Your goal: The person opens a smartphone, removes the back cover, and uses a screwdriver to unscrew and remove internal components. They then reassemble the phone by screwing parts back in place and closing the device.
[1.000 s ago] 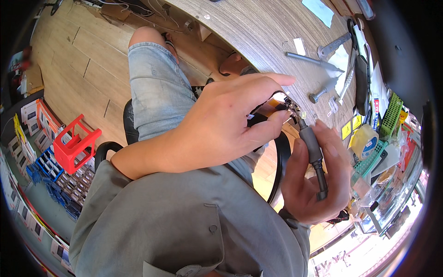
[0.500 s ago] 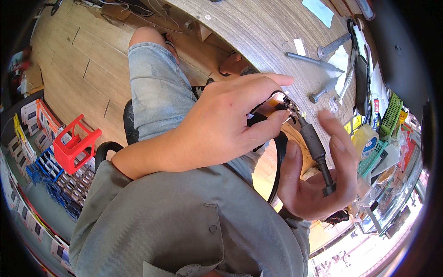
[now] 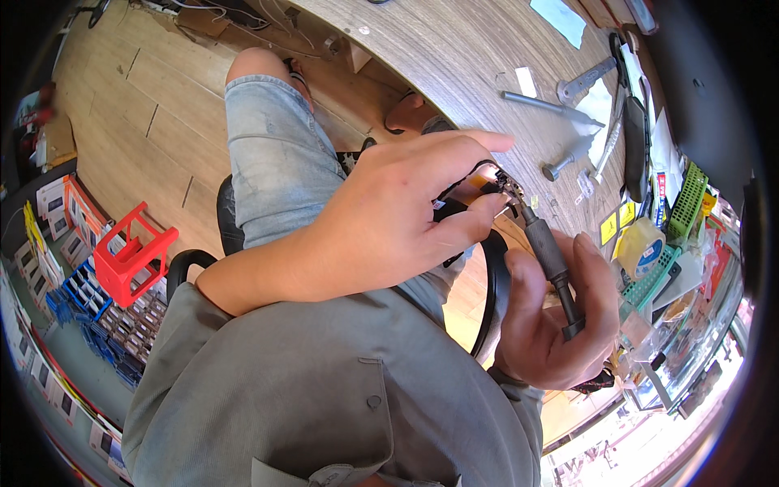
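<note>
Fingers of the right hand (image 3: 560, 325) have closed around the screwdriver (image 3: 550, 260) again, while the left hand (image 3: 398, 219) pinches the small part (image 3: 507, 188) at its tip.

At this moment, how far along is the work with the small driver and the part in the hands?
Done: nothing shows as finished. In hand: the right hand grips a dark precision screwdriver, its tip set against a small black part pinched by the left hand. Left: the fastener itself is too small to judge; loose metal tools lie on the wooden table.
</note>
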`<state>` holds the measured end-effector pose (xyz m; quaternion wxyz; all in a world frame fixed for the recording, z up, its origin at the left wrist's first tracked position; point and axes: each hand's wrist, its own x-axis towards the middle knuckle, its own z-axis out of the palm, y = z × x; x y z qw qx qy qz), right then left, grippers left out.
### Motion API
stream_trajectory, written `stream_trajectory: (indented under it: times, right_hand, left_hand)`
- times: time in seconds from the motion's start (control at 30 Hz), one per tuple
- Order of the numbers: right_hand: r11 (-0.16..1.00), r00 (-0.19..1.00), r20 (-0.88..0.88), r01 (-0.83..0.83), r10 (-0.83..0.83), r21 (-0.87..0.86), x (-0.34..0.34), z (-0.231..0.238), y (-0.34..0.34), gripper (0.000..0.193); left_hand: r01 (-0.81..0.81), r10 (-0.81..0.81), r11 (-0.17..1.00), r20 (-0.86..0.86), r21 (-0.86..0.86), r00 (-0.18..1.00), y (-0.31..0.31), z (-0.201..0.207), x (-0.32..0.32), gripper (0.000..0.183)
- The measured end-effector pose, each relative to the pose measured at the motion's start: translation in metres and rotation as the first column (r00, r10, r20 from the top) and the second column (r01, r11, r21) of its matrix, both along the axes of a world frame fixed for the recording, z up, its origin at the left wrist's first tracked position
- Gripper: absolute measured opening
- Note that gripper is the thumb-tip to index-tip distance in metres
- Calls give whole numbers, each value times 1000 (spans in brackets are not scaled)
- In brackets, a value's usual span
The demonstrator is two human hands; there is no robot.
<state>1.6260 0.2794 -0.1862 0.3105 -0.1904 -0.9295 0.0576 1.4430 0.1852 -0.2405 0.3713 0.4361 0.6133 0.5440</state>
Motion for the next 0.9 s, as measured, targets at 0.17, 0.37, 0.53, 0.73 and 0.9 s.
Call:
stream_trajectory:
  times: [0.17,0.37,0.53,0.73,0.9]
  right_hand:
    - [989,986,-162,-72,50,-132,-7,-13,4,56]
    - [992,996,-55,-74,69,-103,-5,-3,4,57]
    - [984,998,-23,-55,52,-171,-8,-4,-3,48]
    - [962,990,-136,-79,44,-261,-5,-8,0,49]
    - [963,946,-295,54,-133,-263,12,-18,19,37]
  left_hand:
    - [-11,11,1000,46,18,999,0,-1,1,49]
    - [-31,29,999,57,34,998,1,-1,2,50]
    - [-30,30,1000,45,4,999,0,-2,3,51]
    - [-24,25,1000,114,-9,993,1,-4,2,48]
    - [-23,54,998,523,-64,851,1,-5,1,36]
